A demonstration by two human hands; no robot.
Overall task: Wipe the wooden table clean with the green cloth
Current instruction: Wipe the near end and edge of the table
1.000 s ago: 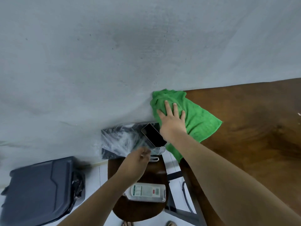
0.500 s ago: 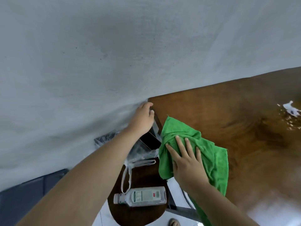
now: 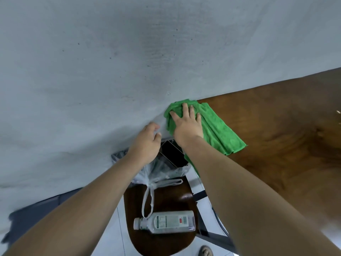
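Note:
The green cloth (image 3: 217, 126) lies bunched on the far left corner of the dark wooden table (image 3: 276, 137), against the grey wall. My right hand (image 3: 186, 124) presses flat on the cloth with fingers spread. Part of the cloth hangs over the table's left edge. My left hand (image 3: 147, 143) hovers just left of the corner, near the wall, fingers loosely curled and holding nothing that I can see.
Left of the table stands a dark round stool (image 3: 162, 215) with a clear plastic bottle (image 3: 164, 222) lying on it and a knotted plastic bag (image 3: 158, 174). A black phone (image 3: 173, 154) sits by the bag. A dark case (image 3: 33, 217) is at lower left.
My right hand has pushed the cloth from the table's left edge up into the far corner by the wall. My left hand has dropped slightly away from the corner.

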